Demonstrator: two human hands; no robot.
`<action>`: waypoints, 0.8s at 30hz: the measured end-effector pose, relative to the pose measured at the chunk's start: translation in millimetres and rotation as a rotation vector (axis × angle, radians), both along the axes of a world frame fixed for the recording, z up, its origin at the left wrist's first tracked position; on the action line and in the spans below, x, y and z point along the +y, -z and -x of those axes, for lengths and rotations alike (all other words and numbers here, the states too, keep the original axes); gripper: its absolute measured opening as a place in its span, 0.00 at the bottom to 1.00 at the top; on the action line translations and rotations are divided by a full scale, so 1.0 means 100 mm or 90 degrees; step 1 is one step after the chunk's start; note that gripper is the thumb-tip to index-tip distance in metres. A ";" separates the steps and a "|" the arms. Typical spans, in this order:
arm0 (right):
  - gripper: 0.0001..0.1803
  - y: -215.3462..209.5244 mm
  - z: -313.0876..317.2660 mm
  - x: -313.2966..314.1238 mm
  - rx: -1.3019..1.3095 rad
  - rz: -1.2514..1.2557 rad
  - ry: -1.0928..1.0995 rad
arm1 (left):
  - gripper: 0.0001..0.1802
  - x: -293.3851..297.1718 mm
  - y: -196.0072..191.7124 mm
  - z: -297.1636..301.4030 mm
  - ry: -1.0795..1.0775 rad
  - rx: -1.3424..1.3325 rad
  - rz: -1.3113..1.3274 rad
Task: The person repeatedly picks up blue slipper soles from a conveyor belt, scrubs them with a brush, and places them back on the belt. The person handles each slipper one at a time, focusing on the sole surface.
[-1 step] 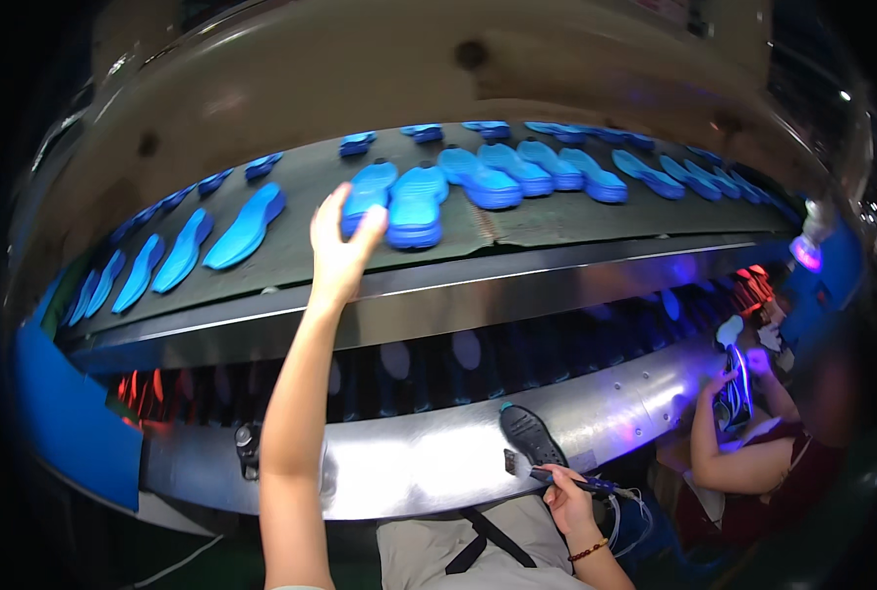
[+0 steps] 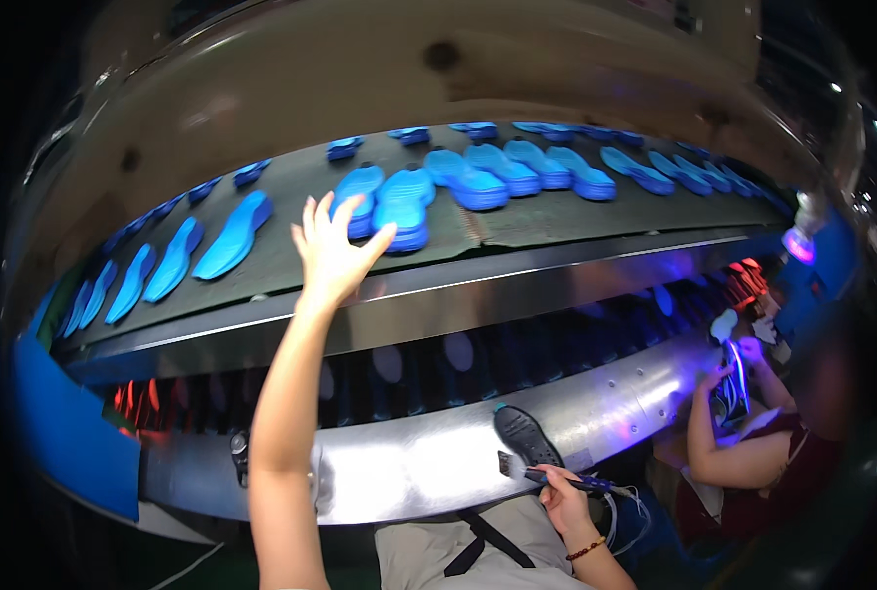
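My left hand (image 2: 335, 258) reaches over the dark conveyor belt, fingers spread and nothing in its grasp. Two stacks of blue shoe soles are right beside it: the near stack (image 2: 402, 211) by my thumb, the other (image 2: 360, 192) partly behind my fingers. Low in the view, my right hand (image 2: 564, 503) is closed round the dark handle of a flat brush (image 2: 532, 474). Pale tubes or cords trail from near that handle. A black shoe sole (image 2: 527, 435) lies on the shiny metal ledge, and the brush head is beside its lower end.
More blue soles line the belt (image 2: 311, 187), single at left (image 2: 234, 236), stacked at right (image 2: 522, 172). A metal rail (image 2: 438, 280) edges it. Below runs a dark slot with red glows at both ends. A co-worker's arm (image 2: 743, 462) and a violet lamp (image 2: 799, 246) are at right.
My left hand's fingers have spread wider, and the hand has drawn slightly back from the blue soles. The whole view has shifted a little. My right hand still holds the brush.
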State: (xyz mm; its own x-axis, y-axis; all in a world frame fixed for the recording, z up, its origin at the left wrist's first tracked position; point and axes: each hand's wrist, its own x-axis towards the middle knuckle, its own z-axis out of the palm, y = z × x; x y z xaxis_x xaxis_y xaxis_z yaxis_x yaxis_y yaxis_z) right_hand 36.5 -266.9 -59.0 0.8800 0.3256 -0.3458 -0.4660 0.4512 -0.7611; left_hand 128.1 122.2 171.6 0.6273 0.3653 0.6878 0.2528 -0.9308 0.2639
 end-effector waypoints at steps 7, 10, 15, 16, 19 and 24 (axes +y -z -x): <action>0.15 0.15 -0.03 -0.07 0.017 0.060 -0.031 | 0.26 0.30 0.02 -0.88 0.192 0.152 0.115; 0.16 0.10 0.01 -0.05 0.034 0.025 -0.020 | 0.21 0.85 0.06 -1.12 0.258 0.063 0.125; 0.16 0.26 0.19 -0.25 0.008 -0.023 0.052 | 0.15 0.91 0.15 -1.52 0.347 0.216 0.078; 0.16 0.28 0.20 -0.27 -0.006 -0.038 0.070 | 0.15 0.65 0.10 -1.47 0.362 0.182 0.080; 0.17 0.19 0.21 -0.25 -0.038 -0.011 0.051 | 0.15 -0.20 0.04 -1.16 0.443 0.111 0.089; 0.17 0.19 0.13 -0.10 -0.063 -0.017 0.037 | 0.16 -1.36 0.17 -0.63 0.578 0.116 0.116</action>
State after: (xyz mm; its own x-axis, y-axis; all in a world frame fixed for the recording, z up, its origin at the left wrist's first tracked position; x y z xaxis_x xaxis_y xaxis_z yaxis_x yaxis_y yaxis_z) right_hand 23.7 -277.1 -78.1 0.9273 0.2805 -0.2479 -0.3611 0.4957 -0.7899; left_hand 191.5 -14.3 154.9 0.8170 -0.2236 0.5315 -0.4972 -0.7399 0.4532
